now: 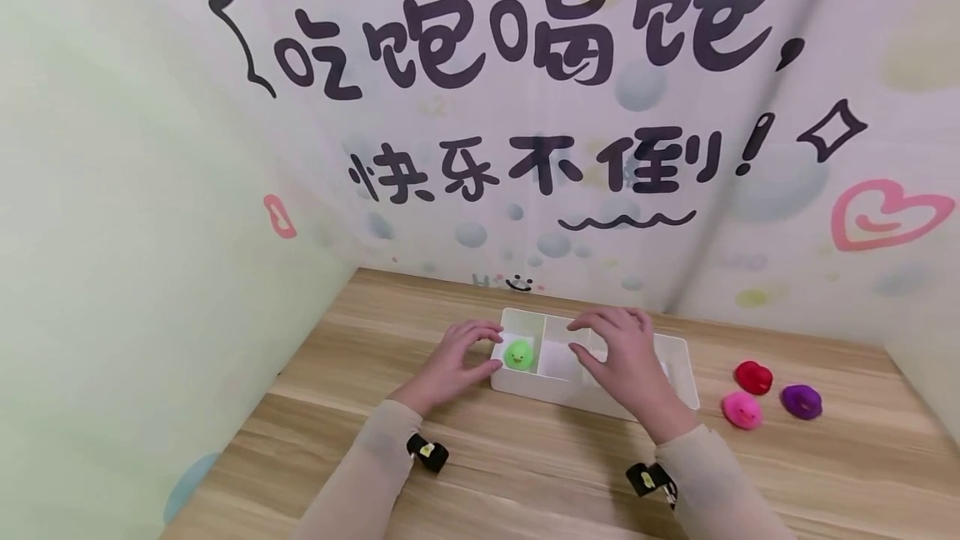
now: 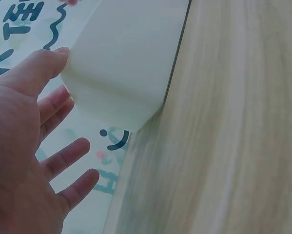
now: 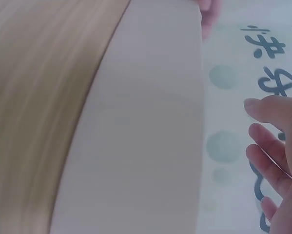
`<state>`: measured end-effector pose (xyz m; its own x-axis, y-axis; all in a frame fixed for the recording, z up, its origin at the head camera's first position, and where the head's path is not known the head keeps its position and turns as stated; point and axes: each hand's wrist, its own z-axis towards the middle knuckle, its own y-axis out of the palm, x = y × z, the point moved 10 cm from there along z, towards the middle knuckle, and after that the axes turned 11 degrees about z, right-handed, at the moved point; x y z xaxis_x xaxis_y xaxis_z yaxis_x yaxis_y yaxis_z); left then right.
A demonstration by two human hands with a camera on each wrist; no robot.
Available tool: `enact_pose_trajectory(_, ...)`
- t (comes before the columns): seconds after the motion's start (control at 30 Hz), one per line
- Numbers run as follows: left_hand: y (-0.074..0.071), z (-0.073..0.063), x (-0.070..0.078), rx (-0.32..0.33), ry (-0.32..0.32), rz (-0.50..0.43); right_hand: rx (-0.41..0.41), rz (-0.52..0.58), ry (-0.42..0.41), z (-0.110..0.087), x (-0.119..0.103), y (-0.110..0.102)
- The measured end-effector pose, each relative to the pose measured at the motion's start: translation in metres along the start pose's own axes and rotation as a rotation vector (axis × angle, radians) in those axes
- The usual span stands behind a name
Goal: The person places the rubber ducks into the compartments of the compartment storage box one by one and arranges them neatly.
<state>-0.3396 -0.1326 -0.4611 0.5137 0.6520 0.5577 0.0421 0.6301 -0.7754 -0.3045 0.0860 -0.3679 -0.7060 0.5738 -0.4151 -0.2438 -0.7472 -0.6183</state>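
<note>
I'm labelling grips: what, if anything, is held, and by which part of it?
The right hand holds nothing. The left hand touches the white box by its upper edge at the left end; whether it truly grips cannot be told.

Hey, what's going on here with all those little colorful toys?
A person has both hands at a white box on the table. The left hand is at the box's left end, beside the green toy, which sits in the leftmost compartment. The right hand is over the box, holding nothing. The red toy, pink toy and purple toy are on the table, to the right of the box.
</note>
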Motion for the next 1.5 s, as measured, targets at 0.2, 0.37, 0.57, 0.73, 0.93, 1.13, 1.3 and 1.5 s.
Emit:
enact_pose_trajectory(0.2,0.003,0.002,-0.003,-0.026,-0.021,0.007,0.033,-0.032,-0.050,-0.015,0.003,-0.025)
enact_pose_trajectory(0.37,0.005,0.002,-0.005,-0.029,-0.029,0.001,0.039,-0.049,-0.072,-0.030,0.003,-0.041)
enact_pose_trajectory(0.57,0.005,0.001,-0.006,-0.024,-0.046,-0.005,0.055,-0.042,-0.023,-0.042,0.011,-0.059)
enact_pose_trajectory(0.73,0.004,-0.001,-0.006,-0.019,-0.059,-0.013,0.079,-0.040,-0.049,-0.050,0.017,-0.071)
enact_pose_trajectory(0.93,0.003,-0.001,-0.003,-0.020,-0.055,-0.019,0.117,-0.073,-0.047,-0.063,0.026,-0.089)
enact_pose_trajectory(1.13,0.004,0.000,-0.002,-0.032,-0.050,-0.017,0.143,-0.092,-0.013,-0.079,0.040,-0.104)
enact_pose_trajectory(1.3,0.004,0.000,-0.003,-0.014,-0.038,-0.011,0.165,-0.112,0.002,-0.088,0.047,-0.118)
enact_pose_trajectory(1.5,0.003,-0.001,-0.003,-0.022,-0.048,-0.021,0.153,-0.150,0.063,-0.098,0.062,-0.135)
